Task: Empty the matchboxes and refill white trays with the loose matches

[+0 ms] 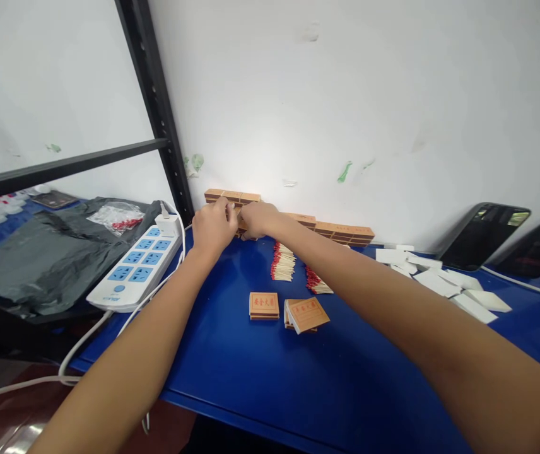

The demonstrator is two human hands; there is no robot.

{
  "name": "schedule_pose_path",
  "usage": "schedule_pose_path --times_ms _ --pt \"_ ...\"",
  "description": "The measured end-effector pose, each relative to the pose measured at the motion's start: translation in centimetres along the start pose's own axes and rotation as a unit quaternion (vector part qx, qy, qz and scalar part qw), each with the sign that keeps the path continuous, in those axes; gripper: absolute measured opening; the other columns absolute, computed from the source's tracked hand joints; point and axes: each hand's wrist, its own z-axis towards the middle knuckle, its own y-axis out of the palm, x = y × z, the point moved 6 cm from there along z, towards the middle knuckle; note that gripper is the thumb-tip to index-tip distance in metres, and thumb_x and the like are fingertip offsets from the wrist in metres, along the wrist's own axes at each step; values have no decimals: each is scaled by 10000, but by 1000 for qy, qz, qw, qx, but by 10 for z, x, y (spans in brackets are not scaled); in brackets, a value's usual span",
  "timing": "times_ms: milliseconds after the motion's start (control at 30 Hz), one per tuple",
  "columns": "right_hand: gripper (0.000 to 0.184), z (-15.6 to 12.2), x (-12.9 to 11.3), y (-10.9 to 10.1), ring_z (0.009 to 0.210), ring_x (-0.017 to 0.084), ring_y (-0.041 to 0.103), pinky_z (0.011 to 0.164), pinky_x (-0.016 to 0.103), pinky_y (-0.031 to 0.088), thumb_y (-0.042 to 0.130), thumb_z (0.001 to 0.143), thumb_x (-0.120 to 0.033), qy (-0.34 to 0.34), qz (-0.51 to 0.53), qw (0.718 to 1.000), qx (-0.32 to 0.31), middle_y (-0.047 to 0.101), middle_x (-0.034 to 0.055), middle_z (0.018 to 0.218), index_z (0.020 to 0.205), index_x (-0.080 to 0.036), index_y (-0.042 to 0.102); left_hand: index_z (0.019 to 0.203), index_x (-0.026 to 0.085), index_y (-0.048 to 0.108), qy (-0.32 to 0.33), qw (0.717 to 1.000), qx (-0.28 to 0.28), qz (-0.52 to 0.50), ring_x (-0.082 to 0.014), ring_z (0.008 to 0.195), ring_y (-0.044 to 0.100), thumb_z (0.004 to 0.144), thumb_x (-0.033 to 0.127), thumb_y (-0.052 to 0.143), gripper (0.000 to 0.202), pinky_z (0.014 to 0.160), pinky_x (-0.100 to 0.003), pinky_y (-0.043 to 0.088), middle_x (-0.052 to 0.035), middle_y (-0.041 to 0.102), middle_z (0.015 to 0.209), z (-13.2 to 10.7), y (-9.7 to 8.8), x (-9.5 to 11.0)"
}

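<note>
Both hands reach to the back of the blue table, against a row of stacked matchboxes (pixel 232 195) along the wall. My left hand (pixel 214 224) is closed, its fingers curled at the front of the stack. Right beside it, my right hand (pixel 259 217) is closed too. A matchbox (pixel 241 222) shows in part between the two hands; the fingers hide most of it. More stacked matchboxes (pixel 346 232) continue to the right behind my right forearm. Nearer me lie a neat pair of matchboxes (pixel 264 305) and a skewed pile of matchboxes (pixel 306 314).
Red-tipped matches lie in one bundle (pixel 282 261) and another bundle (pixel 317 281), partly under my right forearm. White box pieces (pixel 440 280) are scattered at right, near two phones (pixel 482 236) leaning on the wall. A power strip (pixel 137 261) and black shelf post (pixel 156 94) stand left.
</note>
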Motion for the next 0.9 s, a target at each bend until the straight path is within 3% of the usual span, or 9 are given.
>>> schedule_pose_path --times_ms 233,367,500,633,700,800,900 --pt "443 3 -3 14 1142 342 737 916 357 574 813 875 -339 14 -9 999 -33 788 201 1182 1251 -120 734 1093 170 739 -14 1000 2 23 -355 906 747 1037 324 433 347 755 -387 468 -166 790 959 -3 -2 3" --pt "400 -3 -2 13 1019 302 759 835 334 570 795 894 -389 1 10 998 -56 801 177 1100 1181 -114 754 1076 148 747 -7 1000 7 12 -354 889 750 1025 309 458 335 745 -385 465 -182 789 949 -3 -3 3" --pt "365 -27 8 -6 859 241 734 737 312 524 762 914 -469 -20 30 997 -63 791 124 975 1054 -131 759 1046 143 748 0 1000 12 6 -362 850 743 1015 304 466 326 716 -388 455 -194 784 910 -2 -4 4" --pt "322 -88 40 -28 732 211 659 655 333 450 741 911 -495 -15 55 998 -41 745 81 896 951 -178 706 1038 159 752 12 1000 21 3 -345 835 741 996 301 495 296 694 -371 444 -173 792 911 -2 -7 7" --pt "309 -133 62 -27 692 208 622 623 345 417 727 902 -518 1 82 996 -44 712 58 838 881 -217 662 1030 160 756 14 1000 19 5 -343 848 745 997 294 495 295 685 -367 436 -167 796 915 -2 -8 9" --pt "285 -203 85 -3 686 221 621 603 354 398 687 918 -484 45 119 988 -82 691 51 801 785 -252 586 1047 162 759 17 1000 14 9 -352 864 751 1010 295 476 314 677 -369 427 -161 801 921 -2 -8 11" --pt "267 -255 84 30 748 254 665 626 374 425 718 889 -476 85 127 984 -92 719 51 843 781 -276 578 1059 169 758 20 1000 23 5 -352 864 754 1021 307 463 329 670 -368 415 -147 804 912 -2 -10 12"
